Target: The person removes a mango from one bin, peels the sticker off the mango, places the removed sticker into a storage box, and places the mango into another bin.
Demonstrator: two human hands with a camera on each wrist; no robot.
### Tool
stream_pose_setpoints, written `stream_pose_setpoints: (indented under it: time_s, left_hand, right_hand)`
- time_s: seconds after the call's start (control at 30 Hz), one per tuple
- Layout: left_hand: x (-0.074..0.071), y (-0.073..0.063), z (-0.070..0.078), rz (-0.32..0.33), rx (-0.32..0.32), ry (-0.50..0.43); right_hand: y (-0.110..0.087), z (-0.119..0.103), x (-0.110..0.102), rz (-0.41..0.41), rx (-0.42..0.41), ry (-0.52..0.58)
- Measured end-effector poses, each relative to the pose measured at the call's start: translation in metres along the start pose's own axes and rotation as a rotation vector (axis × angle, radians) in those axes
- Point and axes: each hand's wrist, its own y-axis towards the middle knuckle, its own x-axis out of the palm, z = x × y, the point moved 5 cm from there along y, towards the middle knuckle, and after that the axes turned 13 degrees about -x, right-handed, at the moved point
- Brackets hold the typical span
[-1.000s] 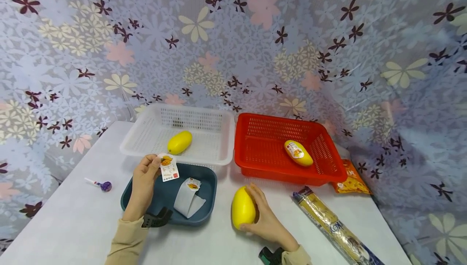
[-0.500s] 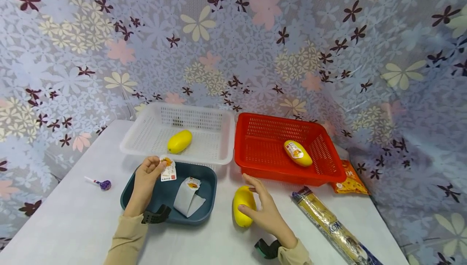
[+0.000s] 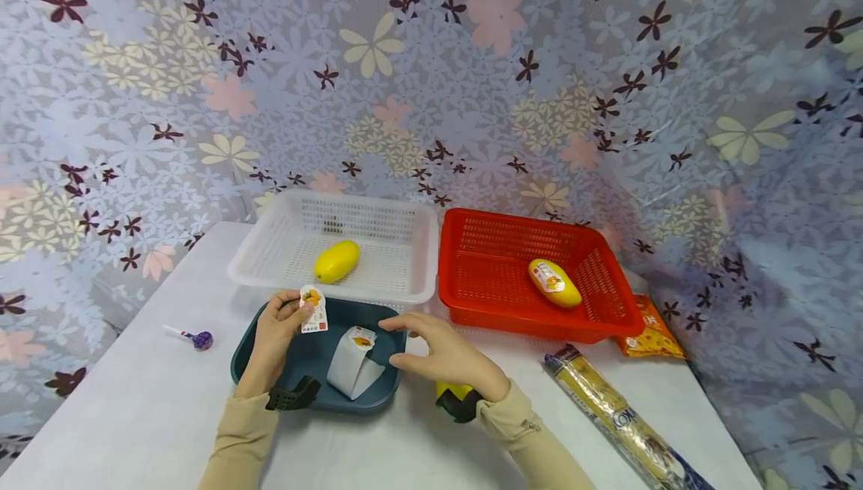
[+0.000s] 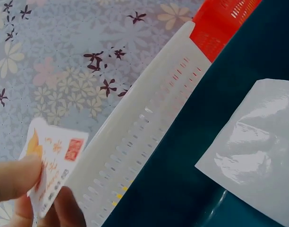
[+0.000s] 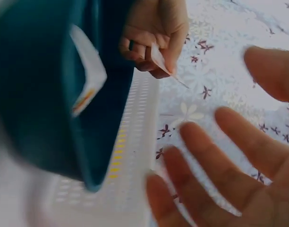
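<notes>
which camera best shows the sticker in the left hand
Left wrist: the sticker is largest there, printed side visible, though the left hand covers part. Head shows it small; right wrist, nearly edge-on.

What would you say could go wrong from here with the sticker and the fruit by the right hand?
The thin sticker pinched in the left hand might crease or cling to the fingers. The yellow fruit on the table, partly hidden by the right hand in the head view, could roll if bumped, being rounded.

High head view, wrist close-ups, shared label [image 3: 313, 312]
</notes>
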Motion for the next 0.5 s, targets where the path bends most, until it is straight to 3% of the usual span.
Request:
stream_pose_setpoints:
  time_s: [0.23, 0.5]
  left_hand:
    - [-0.001, 0.001, -0.001, 0.037, 0.007, -0.047]
    - [-0.004, 0.002, 0.001, 0.023, 0.015, -0.033]
  right_hand:
    - [0.040, 0.000, 0.018, -0.233, -0.013, -0.066]
    - [0.054, 0.009, 0.042, -0.281, 0.085, -0.052]
